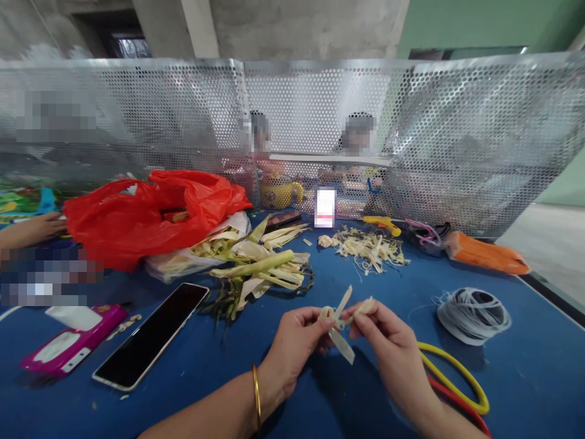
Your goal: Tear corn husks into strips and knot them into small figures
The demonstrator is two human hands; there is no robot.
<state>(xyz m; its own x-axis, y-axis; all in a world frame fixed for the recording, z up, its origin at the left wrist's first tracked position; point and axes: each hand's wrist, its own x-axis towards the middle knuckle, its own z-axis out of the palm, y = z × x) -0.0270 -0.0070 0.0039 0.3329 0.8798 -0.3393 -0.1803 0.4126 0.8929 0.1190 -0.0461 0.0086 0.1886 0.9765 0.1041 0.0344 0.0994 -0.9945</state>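
Observation:
Over the blue table, my left hand (302,334) pinches a pale corn husk strip (342,346) that is looped or knotted near the fingertips, its flat ends sticking up and down. A gold bangle (256,390) circles the left wrist. Close beside it, my right hand (386,329) is closed on another part of the pale husk, bunched between thumb and fingers. Whether both hands hold one single piece, I cannot tell. Behind the hands lie a pile of greenish corn husks (269,268) and a heap of thin husk shreds (372,247).
A red plastic bag (150,225), a black phone (155,335) and a magenta device (75,341) are on the left. On the right are a spool of clear cord (474,317), yellow-handled tool (457,366) and orange packet (487,253). A perforated metal screen (315,103) stands behind; another person's hand (43,227) shows far left.

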